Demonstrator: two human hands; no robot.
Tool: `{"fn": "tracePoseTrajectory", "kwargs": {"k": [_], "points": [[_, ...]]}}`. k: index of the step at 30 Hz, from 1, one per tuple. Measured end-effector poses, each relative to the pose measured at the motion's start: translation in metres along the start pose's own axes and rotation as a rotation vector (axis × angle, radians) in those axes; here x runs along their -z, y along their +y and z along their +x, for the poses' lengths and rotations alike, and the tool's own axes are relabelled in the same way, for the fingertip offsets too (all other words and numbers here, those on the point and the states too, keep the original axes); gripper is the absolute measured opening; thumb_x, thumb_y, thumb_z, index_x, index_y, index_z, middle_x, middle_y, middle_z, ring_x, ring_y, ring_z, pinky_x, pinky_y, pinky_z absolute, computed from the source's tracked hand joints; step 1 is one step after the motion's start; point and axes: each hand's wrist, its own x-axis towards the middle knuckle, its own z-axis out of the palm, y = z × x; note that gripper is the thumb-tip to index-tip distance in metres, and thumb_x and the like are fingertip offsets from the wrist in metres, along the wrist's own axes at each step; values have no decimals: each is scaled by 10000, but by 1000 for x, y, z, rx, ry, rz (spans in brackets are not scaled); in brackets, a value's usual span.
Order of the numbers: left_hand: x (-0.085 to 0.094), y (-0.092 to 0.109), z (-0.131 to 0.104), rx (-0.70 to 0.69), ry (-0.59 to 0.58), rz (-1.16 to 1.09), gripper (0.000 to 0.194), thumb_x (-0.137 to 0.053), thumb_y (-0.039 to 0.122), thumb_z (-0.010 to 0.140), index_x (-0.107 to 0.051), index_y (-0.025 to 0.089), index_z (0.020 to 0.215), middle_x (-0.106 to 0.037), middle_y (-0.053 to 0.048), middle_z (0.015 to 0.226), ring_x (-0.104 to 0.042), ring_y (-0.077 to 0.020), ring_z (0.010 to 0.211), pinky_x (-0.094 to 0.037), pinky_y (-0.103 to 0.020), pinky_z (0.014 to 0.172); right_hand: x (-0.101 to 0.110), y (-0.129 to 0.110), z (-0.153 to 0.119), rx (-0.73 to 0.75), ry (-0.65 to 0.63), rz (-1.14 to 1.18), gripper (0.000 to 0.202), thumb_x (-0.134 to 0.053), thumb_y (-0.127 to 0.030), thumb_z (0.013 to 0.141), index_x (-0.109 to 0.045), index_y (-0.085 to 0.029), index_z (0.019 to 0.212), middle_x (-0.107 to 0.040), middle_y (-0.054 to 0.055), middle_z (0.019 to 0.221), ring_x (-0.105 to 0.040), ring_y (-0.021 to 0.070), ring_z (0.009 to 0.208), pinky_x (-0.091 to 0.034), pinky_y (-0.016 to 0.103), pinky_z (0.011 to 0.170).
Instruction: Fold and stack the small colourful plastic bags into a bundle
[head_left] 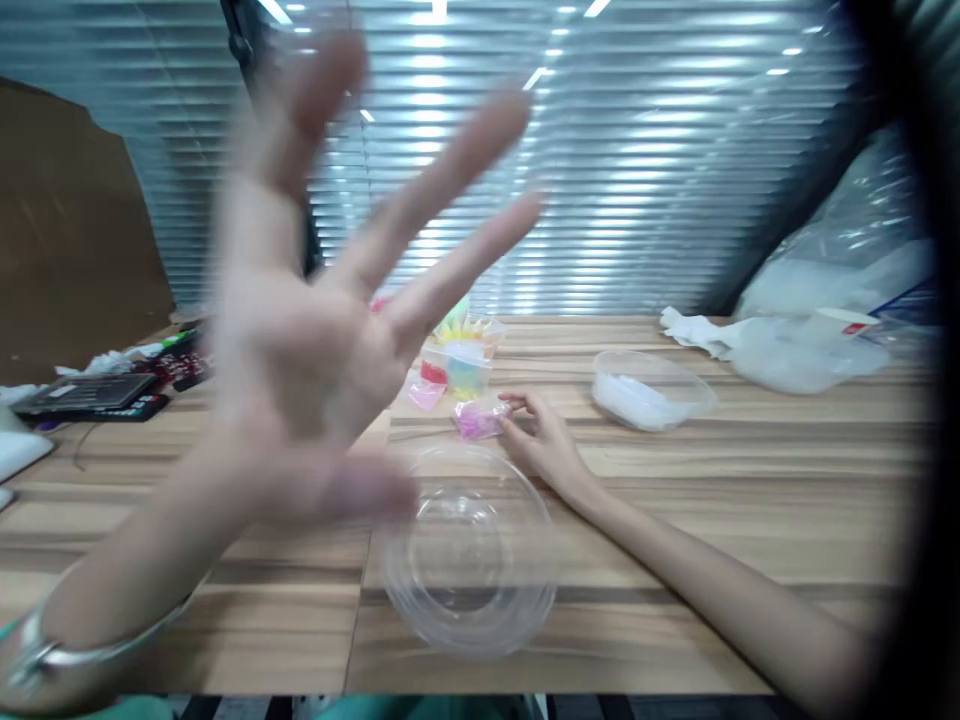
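Our left hand [300, 330] hangs raised above the desk [675, 520] with its grip spread wide and nothing in it, blurred, a bangle [45, 655] at the wrist. Below it the clear bowl [471, 550] stands near the front edge and looks empty, so we judge the filling not yet begun. Further right, our right hand [544, 440] rests on the desk, fingertips pinching the small pink packet [480, 418], whether sealed we cannot tell; the lidded white tub [649, 390] sits apart.

Wooden plank table [750, 500]; closed grey blinds [660, 180] behind, ceiling lights reflected; brown board [67, 220] left.
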Motion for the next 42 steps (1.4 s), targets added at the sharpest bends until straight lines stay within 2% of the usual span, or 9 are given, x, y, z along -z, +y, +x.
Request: {"fn": "tracePoseTrajectory", "kwargs": {"k": [3, 6, 9, 15, 19, 26, 33, 38, 42], "points": [[7, -59, -4, 29, -193, -3, 594, -739, 202, 736, -481, 328, 1256, -475, -9, 1390, -421, -282, 1336, -380, -463, 1091, 1, -12, -3, 86, -10, -31, 298, -544, -229, 879, -523, -234, 1176, -622, 45, 1029, -574, 223, 1017, -423, 406, 928], [23, -124, -13, 236, -284, 190, 464, -662, 254, 810, -532, 281, 1255, -474, -68, 1406, -403, -273, 1350, -367, -447, 1115, 0, -18, -6, 155, -37, -43, 323, -536, -219, 896, -488, -239, 1214, -635, 40, 1013, -590, 213, 994, -438, 395, 914], [29, -156, -18, 286, -369, 250, 414, -696, 274, 781, -625, 233, 1186, -602, -95, 1255, -557, -274, 1180, -445, -430, 1022, -2, -18, -8, 207, -51, -68, 324, -533, -213, 907, -473, -245, 1224, -638, 41, 1022, -600, 206, 983, -452, 393, 909], [18, -163, -25, 299, -277, 208, 143, -734, 271, 743, -746, 169, 843, -718, -73, 858, -625, -191, 801, -489, -303, 774, 0, -24, -9, 238, 11, -121, 305, -514, -214, 924, -465, -244, 1223, -610, 65, 1105, -569, 215, 1051, -448, 404, 932], [27, -182, -23, 301, 65, 37, 229, -700, 317, 772, -662, 181, 952, -693, -49, 898, -650, -164, 806, -512, -289, 779, 2, -23, -6, 229, 49, -172, 273, -441, -192, 948, -443, -216, 1220, -584, 95, 1166, -549, 209, 1100, -468, 385, 930], [48, -206, -16, 288, 600, -224, 291, -713, 317, 698, -492, 202, 849, -626, 6, 828, -671, -155, 847, -520, -334, 870, -40, -11, 26, 424, -197, -337, 338, -413, -94, 886, -543, -165, 1189, -632, 96, 1199, -559, 219, 1143, -435, 390, 1003], [48, -202, -17, 368, 745, -271, 278, -693, 292, 665, -482, 202, 822, -646, 6, 825, -669, -162, 869, -504, -344, 871, -91, -29, 73, 464, -322, -459, 428, -409, -122, 892, -475, -92, 1314, -570, 171, 1287, -498, 278, 1213, -404, 438, 1022], [44, -195, -18, 422, 726, -316, 261, -685, 285, 656, -491, 204, 810, -647, 18, 820, -661, -165, 865, -509, -361, 846, -102, -39, 83, 382, -340, -474, 442, -467, -72, 820, -514, -86, 1260, -638, 197, 1063, -532, 328, 1075, -429, 495, 922], [40, -187, -18, 444, 649, -388, 258, -693, 287, 647, -491, 192, 775, -657, 3, 821, -652, -183, 878, -521, -394, 828, -102, -36, 88, 355, -333, -379, 534, -501, -74, 809, -444, -142, 1335, -540, 174, 1258, -473, 295, 1162, -378, 472, 999]]}}
